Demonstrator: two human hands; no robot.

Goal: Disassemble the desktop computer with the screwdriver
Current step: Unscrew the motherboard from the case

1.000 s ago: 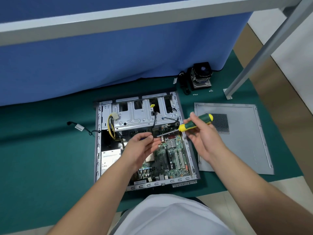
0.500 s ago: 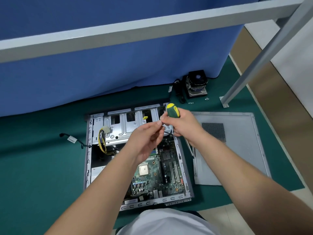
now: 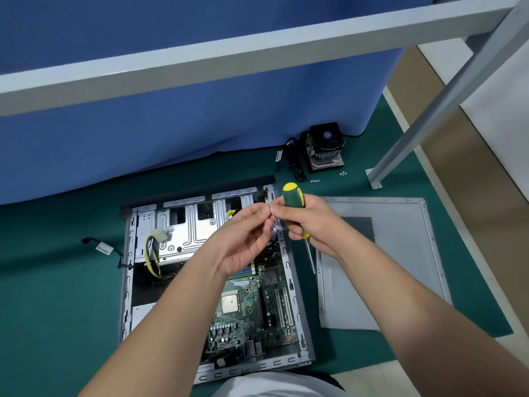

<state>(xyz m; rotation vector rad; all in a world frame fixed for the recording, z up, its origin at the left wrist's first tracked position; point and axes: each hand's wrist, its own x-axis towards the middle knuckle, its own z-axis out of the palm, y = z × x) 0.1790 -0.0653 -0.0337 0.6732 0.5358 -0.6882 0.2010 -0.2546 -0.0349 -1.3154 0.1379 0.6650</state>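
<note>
- Above the open computer case point(image 3: 297, 319), fingertips of both hands meet; whatever small piece may sit between them could fall into the motherboard point(image 3: 249, 313) if the pinch slackens.
- Right hand point(image 3: 309, 224) grips the screwdriver point(image 3: 293, 199) handle, shaft pointing down beside the case.
- Left hand point(image 3: 243, 239) has fingers curled; what it pinches I cannot tell.

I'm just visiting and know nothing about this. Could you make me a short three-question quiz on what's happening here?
1. True or false: the grey metal side panel is still fitted on the open grey desktop computer case.
2. Which hand grips the green-and-yellow screwdriver? A. left hand B. right hand
3. Fill in: the black heatsink fan lies on the ____ mat.

Key: 1 false; 2 B; 3 green.
</note>
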